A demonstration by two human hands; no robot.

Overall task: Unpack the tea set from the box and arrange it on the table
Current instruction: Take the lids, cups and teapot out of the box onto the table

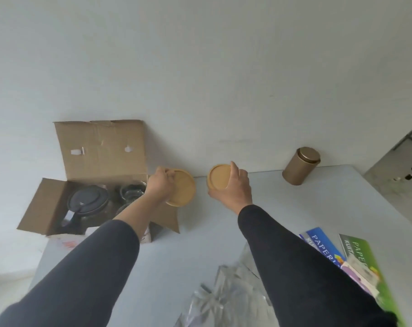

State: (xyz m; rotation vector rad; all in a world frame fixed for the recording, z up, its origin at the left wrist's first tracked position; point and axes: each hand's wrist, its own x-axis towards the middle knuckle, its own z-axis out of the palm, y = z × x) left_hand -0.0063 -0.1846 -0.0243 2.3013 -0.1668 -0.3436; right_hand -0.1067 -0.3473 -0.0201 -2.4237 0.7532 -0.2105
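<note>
Each hand is clamped on a round wooden coaster: the left hand [161, 185] holds one [183, 188] beside the open box [82, 185], the right hand [233, 187] holds another [218, 177] above bare table [294, 208]. The right coaster is farther from the box, so it is likely set down first.

Far right on your table [341, 208] a gold tin [300, 166] stands by the wall [200, 67], lid on. Near your right edge lie two paper packs, a blue pack [324, 246] and a green pack [365, 263], side by side and touching, each printed "PAPER". Clear plastic wrap [226, 296] lies crumpled at the near edge, just left of them.
</note>
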